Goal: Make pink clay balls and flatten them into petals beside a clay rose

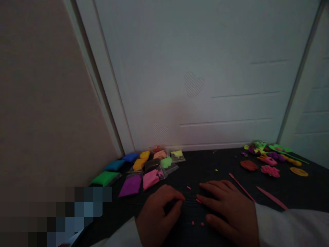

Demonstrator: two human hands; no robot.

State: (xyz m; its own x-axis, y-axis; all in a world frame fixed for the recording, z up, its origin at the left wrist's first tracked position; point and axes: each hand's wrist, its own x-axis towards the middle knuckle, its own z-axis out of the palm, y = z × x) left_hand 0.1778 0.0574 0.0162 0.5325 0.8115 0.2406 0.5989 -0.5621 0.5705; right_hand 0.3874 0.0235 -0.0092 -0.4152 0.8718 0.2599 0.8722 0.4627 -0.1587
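Both hands rest low on a dark mat [205, 164]. My left hand [158, 212] is curled, its fingertips pressed to the mat. My right hand [226, 209] lies flatter, fingers pointing left, with a small pink clay piece [198, 201] at its fingertips. Tiny pink crumbs [189, 188] lie between and below the hands. Whether either hand pinches anything is unclear in the dim light.
Bags of coloured clay lie at the left: green [104, 178], purple [130, 186], pink [151, 179], blue [114, 165], yellow [140, 164]. Two pink modelling sticks [271, 198] lie right of my right hand. Finished clay shapes [269, 159] sit at the far right. A white panelled wall [205, 68] stands behind.
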